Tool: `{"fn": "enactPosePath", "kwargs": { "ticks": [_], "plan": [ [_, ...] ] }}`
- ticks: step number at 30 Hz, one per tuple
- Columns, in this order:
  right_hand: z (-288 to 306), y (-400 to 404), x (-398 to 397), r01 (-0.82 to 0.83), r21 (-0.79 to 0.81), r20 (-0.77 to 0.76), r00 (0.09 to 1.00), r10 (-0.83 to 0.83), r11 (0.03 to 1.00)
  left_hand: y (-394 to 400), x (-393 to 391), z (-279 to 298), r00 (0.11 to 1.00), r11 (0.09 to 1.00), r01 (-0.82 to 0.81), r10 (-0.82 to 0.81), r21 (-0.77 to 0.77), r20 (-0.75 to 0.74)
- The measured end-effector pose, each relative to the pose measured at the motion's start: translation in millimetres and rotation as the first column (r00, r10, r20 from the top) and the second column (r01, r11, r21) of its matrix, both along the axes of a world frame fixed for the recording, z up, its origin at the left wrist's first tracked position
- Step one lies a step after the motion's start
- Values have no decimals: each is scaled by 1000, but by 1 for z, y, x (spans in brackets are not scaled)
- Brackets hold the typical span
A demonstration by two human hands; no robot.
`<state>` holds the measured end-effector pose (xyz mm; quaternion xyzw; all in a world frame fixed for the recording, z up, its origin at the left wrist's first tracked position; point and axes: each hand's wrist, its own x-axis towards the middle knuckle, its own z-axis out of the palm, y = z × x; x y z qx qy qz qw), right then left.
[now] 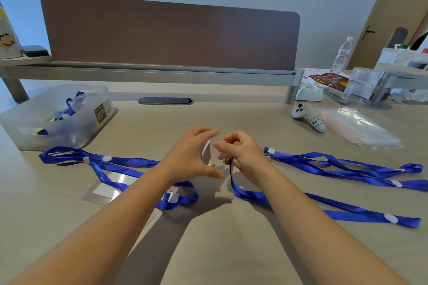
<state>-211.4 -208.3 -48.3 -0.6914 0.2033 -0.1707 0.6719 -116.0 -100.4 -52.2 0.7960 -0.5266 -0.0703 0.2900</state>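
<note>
Above the desk middle, my left hand (193,156) holds a clear plastic badge holder (206,152) between thumb and fingers, upright on its edge. My right hand (240,151) is curled close beside it and pinches the clip end of a blue lanyard (252,195), whose strap trails down and away to the right across the desk. Another blue lanyard (111,162) lies to the left, looping under my left forearm over flat clear badge holders (108,188). More blue lanyards (347,166) lie on the right.
A frosted plastic bin (76,127) with lanyards and badges stands at the left. A white controller (308,117) and a stack of clear sleeves (361,129) lie at the right, with bottles and jars behind. A brown divider screen (171,32) runs along the desk's back.
</note>
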Motion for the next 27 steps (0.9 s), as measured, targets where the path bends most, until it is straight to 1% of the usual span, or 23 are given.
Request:
{"fn": "enactPosePath", "kwargs": {
  "ticks": [4, 10, 12, 15, 18, 21, 24, 27],
  "plan": [
    [0, 4, 6, 23, -76, -57, 998, -27, 997, 1, 2, -1, 1000, 1000, 2, -2, 6, 13],
    [-2, 4, 5, -2, -91, -92, 996, -6, 996, 6, 6, -4, 1000, 1000, -14, 14, 4, 9],
    [-1, 4, 4, -34, -109, -153, 988, 17, 993, 8, 5, -4, 1000, 1000, -15, 16, -6, 16],
    [2, 4, 2, -95, -177, -274, 961, 44, 980, 11, 5, -3, 999, 1000, -14, 13, 3, 32],
    [4, 6, 3, -109, -199, -311, 950, 43, 974, 13, 5, -4, 998, 999, -23, 22, 24, 57],
    [3, 6, 4, -135, -189, -349, 935, 61, 973, 16, 6, -4, 996, 999, -35, 33, 21, 85],
    [3, 6, 5, -157, -182, -320, 943, 92, 971, 18, 8, -4, 993, 998, -45, 40, 41, 113],
    [4, 8, 6, -137, -172, -214, 972, 99, 975, 18, 9, -5, 989, 996, -64, 55, 64, 134]
  ]
}}
